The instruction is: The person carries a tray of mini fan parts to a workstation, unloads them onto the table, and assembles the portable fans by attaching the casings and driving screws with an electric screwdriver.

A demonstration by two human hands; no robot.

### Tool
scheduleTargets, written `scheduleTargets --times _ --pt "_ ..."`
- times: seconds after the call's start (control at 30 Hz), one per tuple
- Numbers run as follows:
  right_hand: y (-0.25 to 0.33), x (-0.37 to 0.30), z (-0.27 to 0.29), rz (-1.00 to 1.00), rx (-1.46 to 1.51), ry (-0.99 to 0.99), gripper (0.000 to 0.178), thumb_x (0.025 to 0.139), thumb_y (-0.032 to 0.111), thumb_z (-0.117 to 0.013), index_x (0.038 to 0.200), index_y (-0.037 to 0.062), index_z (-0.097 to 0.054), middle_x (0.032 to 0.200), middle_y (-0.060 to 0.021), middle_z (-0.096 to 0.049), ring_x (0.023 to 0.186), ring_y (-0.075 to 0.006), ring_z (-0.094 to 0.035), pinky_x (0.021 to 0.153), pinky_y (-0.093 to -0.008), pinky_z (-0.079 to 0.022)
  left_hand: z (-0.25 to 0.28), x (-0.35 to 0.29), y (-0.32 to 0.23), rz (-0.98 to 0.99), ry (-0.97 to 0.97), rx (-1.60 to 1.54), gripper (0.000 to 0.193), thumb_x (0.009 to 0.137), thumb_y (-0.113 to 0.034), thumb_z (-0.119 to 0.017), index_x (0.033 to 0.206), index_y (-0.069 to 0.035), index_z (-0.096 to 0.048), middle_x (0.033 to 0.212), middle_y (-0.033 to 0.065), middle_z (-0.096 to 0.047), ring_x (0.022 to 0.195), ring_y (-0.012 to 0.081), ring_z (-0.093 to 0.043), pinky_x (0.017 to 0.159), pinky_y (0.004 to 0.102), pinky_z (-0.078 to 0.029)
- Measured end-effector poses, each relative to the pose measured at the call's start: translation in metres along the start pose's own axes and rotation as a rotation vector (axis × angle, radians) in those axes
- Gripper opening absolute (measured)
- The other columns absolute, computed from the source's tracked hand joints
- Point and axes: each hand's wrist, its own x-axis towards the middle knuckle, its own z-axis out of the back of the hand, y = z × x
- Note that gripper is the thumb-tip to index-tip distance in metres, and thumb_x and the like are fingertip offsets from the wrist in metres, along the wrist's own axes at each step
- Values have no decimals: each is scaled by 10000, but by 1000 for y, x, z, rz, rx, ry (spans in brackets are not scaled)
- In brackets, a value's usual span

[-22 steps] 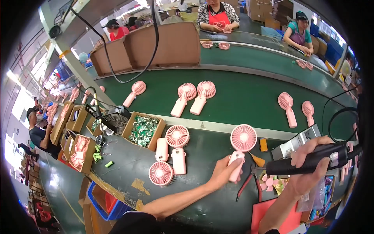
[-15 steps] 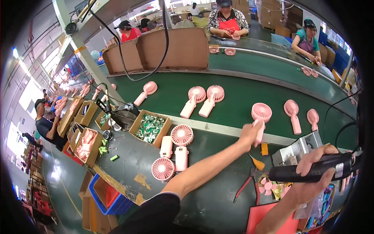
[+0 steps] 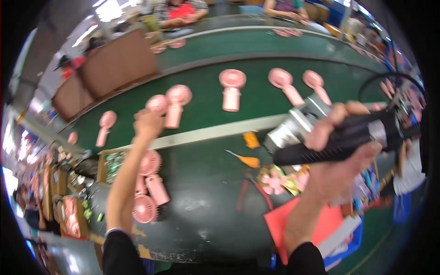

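My left hand (image 3: 149,126) reaches over the belt, its fingers closed about the handle of a pink handheld fan (image 3: 157,104); motion blur softens the grip. Right beside that fan lies another pink fan (image 3: 178,95). A further fan (image 3: 232,87) rests farther right on the green belt (image 3: 201,75). My right hand (image 3: 339,165) is wrapped around a black barrel-shaped power tool (image 3: 334,140), held above the bench at the right. Under my left forearm, several pink fans (image 3: 156,189) lie grouped on the bench.
A carton of green circuit boards (image 3: 113,166) stands left of my forearm. Near the middle lie an orange-handled pointed tool (image 3: 247,160), red-handled pliers (image 3: 261,192) and fan blades (image 3: 273,182). A grey metal fixture (image 3: 298,123) stands by the belt. Co-workers sit across.
My left hand has let go of one fan, now lying on the belt, and moved left to another. The view has swung right. The power tool stays in my right hand.
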Motion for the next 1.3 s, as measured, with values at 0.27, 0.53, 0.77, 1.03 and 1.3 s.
scheduleTargets --times 0.27,0.53,0.77,1.03,1.3 --pt "-12 14 23 76 -437 -11 737 932 583 -475 1237 -88 -467 944 -157 -614 600 -163 -562 534 -261 -437 -13 -2 -5 301 438 -766 449 755 -348 -691 914 69 -640 831 191 -675 755 307 -681 628 399 -545" --pt "-26 17 30 105 -497 157 487 977 369 -501 1192 -68 -493 981 -152 -603 655 -147 -572 548 -261 -448 70 -47 -79 280 396 -1925 274 808 -64 -637 1047 4 -523 780 93 -617 601 176 -609 539 295 -520" --pt "-45 15 21 9 -725 -23 248 841 90 -692 1013 -23 -553 740 -45 -587 549 -90 -539 513 -236 -438 93 -199 -161 335 681 -2261 324 771 13 -602 1069 -15 -479 755 98 -565 543 189 -583 460 319 -493" --pt "-50 17 19 -280 -340 -64 305 940 216 -583 1123 -23 -532 763 -93 -586 523 -147 -548 458 -274 -463 87 -222 -172 304 853 -2358 401 810 23 -629 1155 -14 -430 803 100 -548 565 184 -577 452 317 -494" --pt "-64 -38 -37 -250 -20 177 584 898 479 -598 1219 17 -441 889 -114 -560 586 -189 -558 518 -343 -499 88 -220 -161 354 934 -2383 439 798 69 -593 1184 2 -396 824 102 -550 592 187 -588 441 345 -500"
